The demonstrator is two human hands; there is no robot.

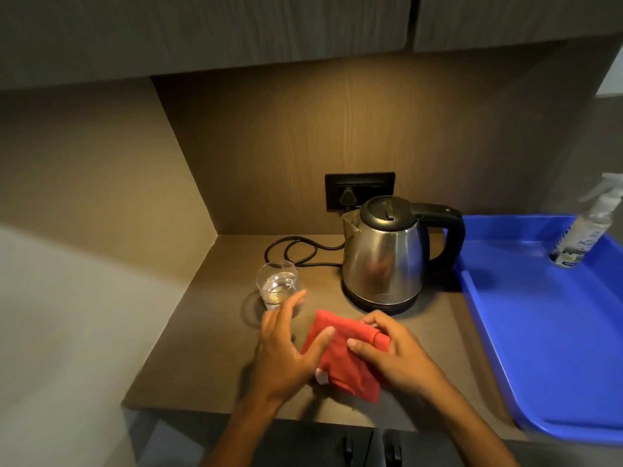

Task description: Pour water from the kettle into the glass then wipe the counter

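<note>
Here, right hand [397, 355] pinching red cloth [344, 362], spray bottle [583, 227] label unreadable

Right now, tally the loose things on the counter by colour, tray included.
Red: 1, cloth
Blue: 1, tray
Silver and black: 1, kettle
Clear: 1, glass
White: 1, spray bottle
Total: 5

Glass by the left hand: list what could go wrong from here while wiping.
1. The glass holds water and stands right at the left hand's fingertips; a sweep that way may tip it.
2. The kettle sits just behind the red cloth, its cord looped on the counter; the cloth could snag or nudge them.
</note>
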